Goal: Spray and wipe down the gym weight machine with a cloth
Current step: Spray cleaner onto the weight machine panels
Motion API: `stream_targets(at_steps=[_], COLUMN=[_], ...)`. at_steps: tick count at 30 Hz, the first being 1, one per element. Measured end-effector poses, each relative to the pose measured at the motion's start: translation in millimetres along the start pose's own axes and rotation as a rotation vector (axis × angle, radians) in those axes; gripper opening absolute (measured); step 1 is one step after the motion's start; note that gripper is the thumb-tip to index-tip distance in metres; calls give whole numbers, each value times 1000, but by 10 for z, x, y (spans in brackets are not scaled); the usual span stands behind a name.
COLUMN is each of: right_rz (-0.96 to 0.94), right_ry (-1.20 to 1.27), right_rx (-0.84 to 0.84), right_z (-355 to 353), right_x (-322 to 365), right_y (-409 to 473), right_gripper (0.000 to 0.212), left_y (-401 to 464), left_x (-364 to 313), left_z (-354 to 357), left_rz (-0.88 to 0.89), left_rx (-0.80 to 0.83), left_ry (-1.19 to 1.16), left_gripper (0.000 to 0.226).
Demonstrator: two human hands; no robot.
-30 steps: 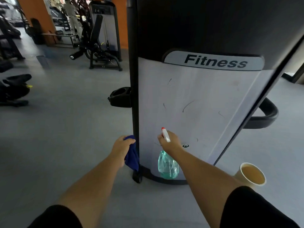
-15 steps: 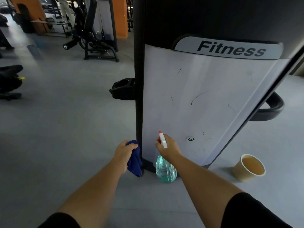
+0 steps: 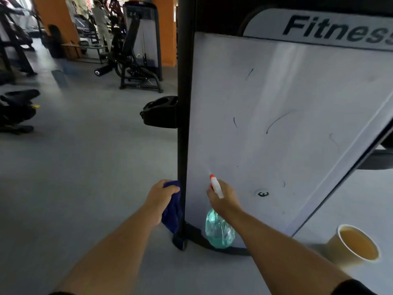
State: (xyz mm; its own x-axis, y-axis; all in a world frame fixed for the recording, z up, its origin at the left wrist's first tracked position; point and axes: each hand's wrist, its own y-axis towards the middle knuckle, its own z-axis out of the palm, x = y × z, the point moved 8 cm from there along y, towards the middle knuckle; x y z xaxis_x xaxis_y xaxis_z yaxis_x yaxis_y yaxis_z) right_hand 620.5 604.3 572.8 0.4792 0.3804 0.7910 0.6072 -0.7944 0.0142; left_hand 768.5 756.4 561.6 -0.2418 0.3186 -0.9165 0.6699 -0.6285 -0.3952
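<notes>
The weight machine's white shroud panel point(image 3: 276, 128) fills the right half of the head view, marked with dark scuffs and a "Fitness" label on top, with a black upright post point(image 3: 184, 103) on its left edge. My right hand point(image 3: 223, 199) grips a clear green spray bottle point(image 3: 219, 231) with a white and orange nozzle aimed at the lower panel. My left hand point(image 3: 160, 196) holds a bunched blue cloth point(image 3: 172, 211) against the black post near the floor.
A paper cup of tan liquid point(image 3: 355, 245) stands on the grey floor at the lower right. A black cup holder point(image 3: 159, 111) sticks out left of the post. Other gym machines point(image 3: 136, 60) and a person point(image 3: 102, 24) are far back left.
The view has moved closer to the panel and shifted left. Both hands stay low by the post, still holding the cloth and bottle; the nozzle now points at the panel.
</notes>
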Motion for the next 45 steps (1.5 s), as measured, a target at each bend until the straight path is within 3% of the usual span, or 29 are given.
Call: stream_targets(at_steps=[8, 13, 18, 25, 35, 39, 42, 45], right_rz=[-104, -142, -183, -140, -84, -73, -56, 3], right_ry=[53, 98, 202, 202, 239, 286, 312, 296], right_rx=[-26, -112, -151, -222, -376, -388, -442, -464], right_z=[74, 170, 140, -243, -1255, -1757, -2197, -2321], right_x=[-184, -448, -691, -1118, -1746, -2016, -2229, -2453], right_y=[408, 503, 439, 272, -66, -109, -85, -53], right_gripper=[16, 26, 16, 24, 25, 16, 23, 20], left_y=[571, 791, 865, 788, 417, 145, -46, -27], left_x=[313, 655, 837, 842, 517, -254, -873, -732], left_z=[383, 602, 719, 1211, 2283, 2681, 2904, 3036], left_rz=[151, 244, 340, 373, 474, 644, 689, 667], left_rx=[-92, -82, -91, -12, 170, 295, 390, 403], left_ry=[-48, -90, -119, -142, -66, 281, 401, 420], left_gripper=[8, 8, 11, 8, 6, 28, 22, 15])
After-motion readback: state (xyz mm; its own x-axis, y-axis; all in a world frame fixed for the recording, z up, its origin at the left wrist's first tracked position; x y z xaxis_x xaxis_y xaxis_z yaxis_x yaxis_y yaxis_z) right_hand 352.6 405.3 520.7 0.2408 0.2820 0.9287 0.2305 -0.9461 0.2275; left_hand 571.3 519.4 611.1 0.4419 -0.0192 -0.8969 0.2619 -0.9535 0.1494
